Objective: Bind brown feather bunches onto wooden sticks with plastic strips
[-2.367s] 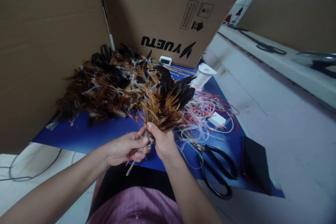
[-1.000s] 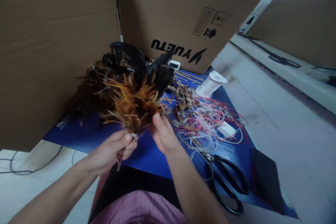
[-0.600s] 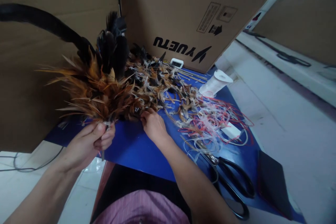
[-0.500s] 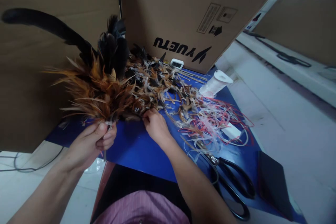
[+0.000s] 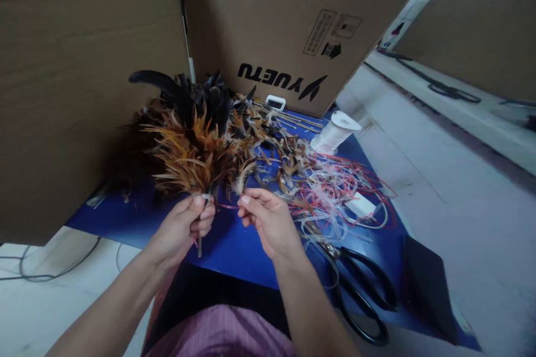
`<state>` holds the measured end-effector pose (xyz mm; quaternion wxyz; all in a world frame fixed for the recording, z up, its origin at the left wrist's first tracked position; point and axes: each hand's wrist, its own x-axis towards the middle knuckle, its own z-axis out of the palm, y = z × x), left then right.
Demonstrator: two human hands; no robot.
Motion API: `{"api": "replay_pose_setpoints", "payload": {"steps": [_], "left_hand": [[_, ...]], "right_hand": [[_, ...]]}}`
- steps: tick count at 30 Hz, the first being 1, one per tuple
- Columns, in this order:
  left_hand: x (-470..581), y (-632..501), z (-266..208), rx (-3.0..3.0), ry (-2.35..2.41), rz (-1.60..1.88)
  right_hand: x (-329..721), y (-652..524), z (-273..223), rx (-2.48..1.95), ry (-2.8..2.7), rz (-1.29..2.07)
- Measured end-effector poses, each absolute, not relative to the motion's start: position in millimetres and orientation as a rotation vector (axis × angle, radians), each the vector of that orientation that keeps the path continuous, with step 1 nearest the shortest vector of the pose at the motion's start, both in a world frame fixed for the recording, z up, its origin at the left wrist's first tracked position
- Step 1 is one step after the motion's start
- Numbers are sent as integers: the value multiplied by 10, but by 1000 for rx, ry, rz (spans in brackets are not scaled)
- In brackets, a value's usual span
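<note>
My left hand point(image 5: 190, 226) is closed around the base of a feather duster point(image 5: 195, 153), a thick bundle of orange-brown and black feathers on a thin stick. A short end of the stick pokes out below my fist. To the right, my right hand point(image 5: 266, 217) pinches a small pale feather point(image 5: 243, 178) between thumb and fingers. A thin pink strand runs from near the bundle's base toward my right fingertips. Behind both hands, a pile of loose brown, black and white feathers point(image 5: 288, 150) is spread over the blue table top point(image 5: 234, 251).
Tangled red and white strips point(image 5: 330, 184) lie to the right, with a white block point(image 5: 360, 206) among them. Black-handled scissors point(image 5: 364, 290) and a dark flat case point(image 5: 429, 284) are near the front right. A white spool point(image 5: 336, 131) stands behind. Large cardboard boxes point(image 5: 268, 17) wall the back and left.
My left hand has brought the feather bundle right and lower. My right hand has lifted from the pile toward me, now with a small feather in its fingers. The view has shifted slightly.
</note>
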<state>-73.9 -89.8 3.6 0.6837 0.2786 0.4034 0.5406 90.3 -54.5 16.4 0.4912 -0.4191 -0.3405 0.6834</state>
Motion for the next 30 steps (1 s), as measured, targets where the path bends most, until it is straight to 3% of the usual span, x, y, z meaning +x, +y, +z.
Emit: {"api": "replay_pose_setpoints", "payload": {"steps": [20, 30], "left_hand": [[-266, -974, -89, 677, 1077, 1276], [-341, -1015, -111, 754, 1101, 1247]], "right_hand": [[723, -865, 72, -1216, -1129, 1151], [694, -825, 37, -1240, -1185, 1098]]}}
